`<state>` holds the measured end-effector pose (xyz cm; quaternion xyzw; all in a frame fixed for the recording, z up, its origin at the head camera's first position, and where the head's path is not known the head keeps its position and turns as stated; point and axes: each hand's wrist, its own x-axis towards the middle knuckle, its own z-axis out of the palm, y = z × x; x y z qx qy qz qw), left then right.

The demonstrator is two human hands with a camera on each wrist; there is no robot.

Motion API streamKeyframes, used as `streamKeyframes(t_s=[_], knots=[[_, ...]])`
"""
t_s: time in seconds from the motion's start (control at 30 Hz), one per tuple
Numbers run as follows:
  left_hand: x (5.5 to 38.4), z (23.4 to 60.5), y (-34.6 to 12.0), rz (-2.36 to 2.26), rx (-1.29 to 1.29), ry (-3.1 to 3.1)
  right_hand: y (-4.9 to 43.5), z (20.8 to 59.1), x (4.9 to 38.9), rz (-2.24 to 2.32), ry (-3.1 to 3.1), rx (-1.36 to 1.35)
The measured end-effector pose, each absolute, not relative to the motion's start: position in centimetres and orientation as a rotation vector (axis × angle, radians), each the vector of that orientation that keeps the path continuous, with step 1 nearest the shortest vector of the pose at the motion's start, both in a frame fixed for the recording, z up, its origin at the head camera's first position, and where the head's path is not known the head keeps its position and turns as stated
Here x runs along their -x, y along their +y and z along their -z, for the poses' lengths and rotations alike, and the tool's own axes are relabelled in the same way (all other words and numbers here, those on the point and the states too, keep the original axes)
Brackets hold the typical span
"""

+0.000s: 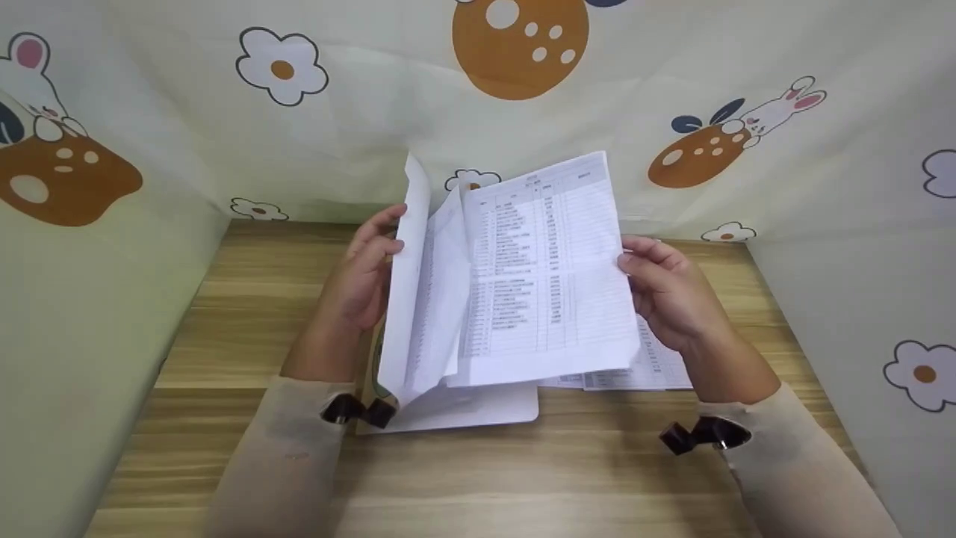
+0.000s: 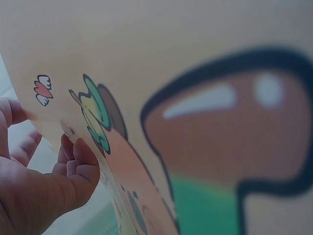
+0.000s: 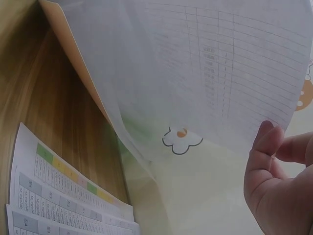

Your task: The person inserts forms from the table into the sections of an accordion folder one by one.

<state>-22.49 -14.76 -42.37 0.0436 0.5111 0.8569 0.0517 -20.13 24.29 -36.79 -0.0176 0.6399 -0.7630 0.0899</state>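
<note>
In the head view my left hand (image 1: 362,280) grips the outer edge of a folder (image 1: 401,314), its cover raised and its inner face white. The left wrist view shows the cover's tan outside with cartoon prints (image 2: 220,127), the left fingers bent at its far edge. Between thumb and fingers my right hand (image 1: 665,288) pinches the right edge of a printed table sheet (image 1: 553,261), tilted up above the table. A second, creased sheet (image 1: 441,276) stands between that page and the cover. From the right wrist, the sheet looks thin, with the right hand (image 3: 281,181) at its corner.
Under the raised pages the folder's white lower part (image 1: 485,411) lies on the wooden table (image 1: 567,463). More printed sheets (image 1: 661,359) lie to the right, some with coloured header cells (image 3: 73,176). A patterned cloth (image 1: 358,90) hangs behind and at both sides.
</note>
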Motion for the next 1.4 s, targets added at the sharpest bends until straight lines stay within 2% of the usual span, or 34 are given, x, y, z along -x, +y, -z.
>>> streamKeyframes(t_s=[0.67, 1.4], knots=[[22.3, 42.2, -14.7, -2.622, -0.127, 1.515, 22.5, 37.5, 20.1, 2.164, 1.906, 0.084], [22.5, 42.3, -14.5, -2.606, -0.092, 1.533, 17.6, 40.2, 21.8, 2.044, 1.871, 0.061]])
